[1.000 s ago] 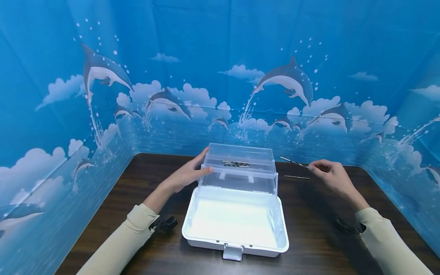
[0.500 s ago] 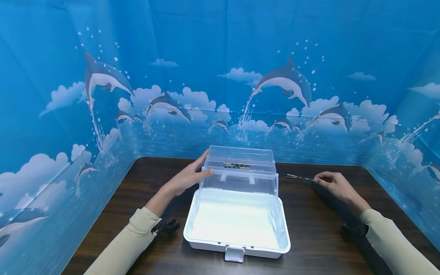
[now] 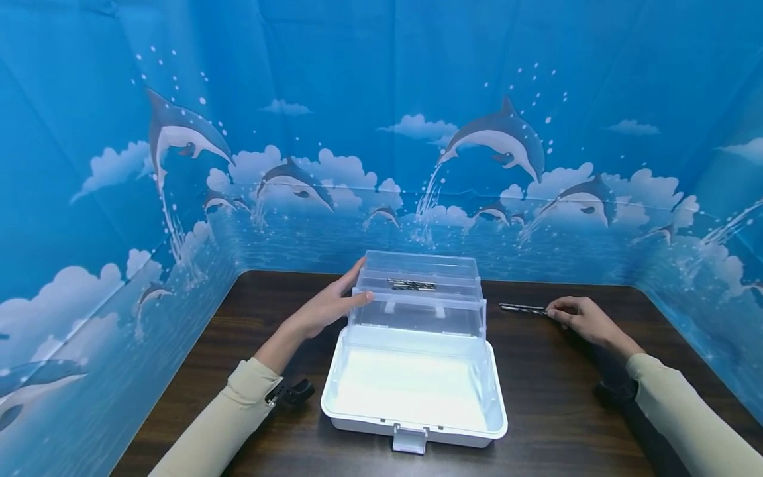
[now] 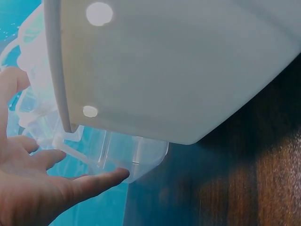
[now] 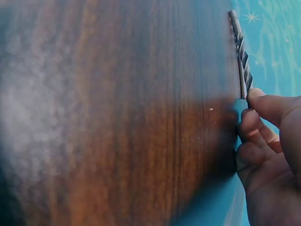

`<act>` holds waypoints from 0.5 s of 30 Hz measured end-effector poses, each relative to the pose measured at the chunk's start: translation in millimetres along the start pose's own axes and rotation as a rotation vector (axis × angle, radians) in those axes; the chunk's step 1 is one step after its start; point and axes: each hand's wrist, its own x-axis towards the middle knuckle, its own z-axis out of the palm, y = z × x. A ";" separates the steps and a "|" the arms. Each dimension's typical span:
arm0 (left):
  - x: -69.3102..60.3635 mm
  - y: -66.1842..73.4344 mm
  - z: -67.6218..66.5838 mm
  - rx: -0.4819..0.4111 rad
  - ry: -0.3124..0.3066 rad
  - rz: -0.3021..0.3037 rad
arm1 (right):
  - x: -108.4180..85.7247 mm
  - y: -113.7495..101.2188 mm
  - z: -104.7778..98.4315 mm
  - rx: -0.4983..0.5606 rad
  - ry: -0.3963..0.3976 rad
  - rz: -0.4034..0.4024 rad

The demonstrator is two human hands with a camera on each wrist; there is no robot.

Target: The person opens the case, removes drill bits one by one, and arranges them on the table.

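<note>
A white storage box (image 3: pixel 414 424) stands open on the dark wooden table, its clear lid and trays (image 3: pixel 429 317) raised at the back. My left hand (image 3: pixel 324 308) holds the left side of the clear part, thumb in front and fingers behind; the left wrist view shows those fingers (image 4: pixel 101 182) spread against the clear plastic. Several drill bits (image 3: pixel 411 285) lie in the upper tray. To the box's right, my right hand (image 3: pixel 587 322) pinches one end of a drill bit (image 5: pixel 245 63) between thumb and fingers. A thinner drill bit (image 5: pixel 242 80) lies close alongside it.
A clear latch (image 3: pixel 409 440) hangs from the box's front edge. Blue dolphin-printed cloth (image 3: pixel 357 132) encloses the table's back and sides. Dark wristbands (image 3: pixel 290 392) sit at both wrists.
My right hand has lowered its drill bit from above the table to beside the other bit there. The left hand keeps its hold on the clear part.
</note>
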 end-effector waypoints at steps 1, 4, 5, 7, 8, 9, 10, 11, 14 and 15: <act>0.0 0.0 0.1 0.001 0.000 0.002 | 0.9 0.1 -0.5 -0.009 -0.002 -0.003; -0.3 0.3 0.0 0.000 0.000 0.010 | 3.2 -0.6 -0.6 -0.035 0.007 0.002; -0.7 0.8 0.0 -0.001 0.001 0.012 | 3.7 -0.5 -0.3 -0.049 0.012 0.000; -0.9 1.4 0.0 0.000 0.002 0.016 | 4.2 -0.4 0.7 -0.070 0.030 0.011; -0.7 1.3 -0.1 0.000 0.002 0.018 | 4.3 -0.1 1.4 -0.078 0.040 0.017; -0.6 1.3 0.0 -0.001 0.002 0.018 | 4.6 0.6 2.0 -0.086 0.050 0.026; -0.4 1.1 0.1 -0.003 0.003 0.017 | 4.7 1.2 2.6 -0.090 0.057 0.038; -0.3 1.0 0.3 -0.003 0.004 0.016 | 4.6 1.6 3.0 -0.094 0.059 0.044; -0.5 0.5 1.0 -0.006 0.008 0.012 | 4.9 2.6 4.2 -0.096 0.059 0.060; -0.6 0.5 1.3 -0.008 0.010 0.011 | 4.8 2.6 4.5 -0.094 0.058 0.066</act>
